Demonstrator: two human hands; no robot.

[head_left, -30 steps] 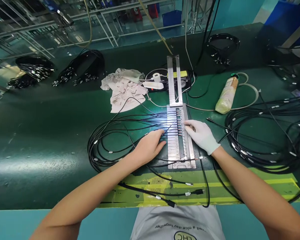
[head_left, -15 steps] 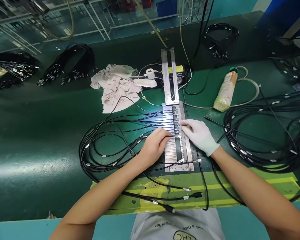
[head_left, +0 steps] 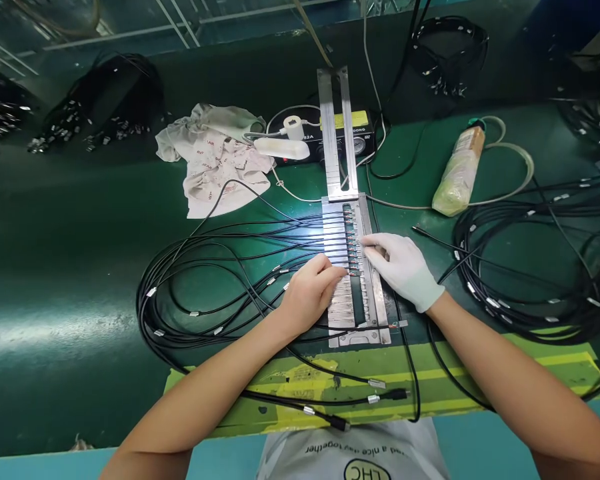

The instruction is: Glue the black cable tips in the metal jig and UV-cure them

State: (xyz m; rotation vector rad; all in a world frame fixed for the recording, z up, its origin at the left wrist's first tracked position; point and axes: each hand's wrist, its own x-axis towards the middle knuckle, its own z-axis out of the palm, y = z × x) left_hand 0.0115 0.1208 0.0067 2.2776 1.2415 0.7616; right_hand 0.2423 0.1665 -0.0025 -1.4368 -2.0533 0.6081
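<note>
A slotted metal fixture [head_left: 354, 319] lies on the green bench, with several thin black cables [head_left: 260, 241] laid side by side across its upper slots. My bare left hand [head_left: 311, 291] rests on the fixture's left edge, fingers pinched on a black cable end at the lowest filled slot. My right hand [head_left: 403, 268], in a white glove, lies on the fixture's right rail. Its fingertips press together on the wire tips at the same row.
A loose coil of black cables [head_left: 520, 267] lies at the right, more bundles [head_left: 95, 100] at the far left. Behind the fixture are a metal rail [head_left: 336, 133], a black controller box [head_left: 353, 137], a crumpled cloth [head_left: 213, 163] and a wrapped bottle [head_left: 457, 177]. Yellow tape [head_left: 430, 373] marks the near edge.
My left hand went from lying flat beside the fixture to pinching a cable end at the slots. The view has dropped slightly toward the bench. My right hand has stayed in place.
</note>
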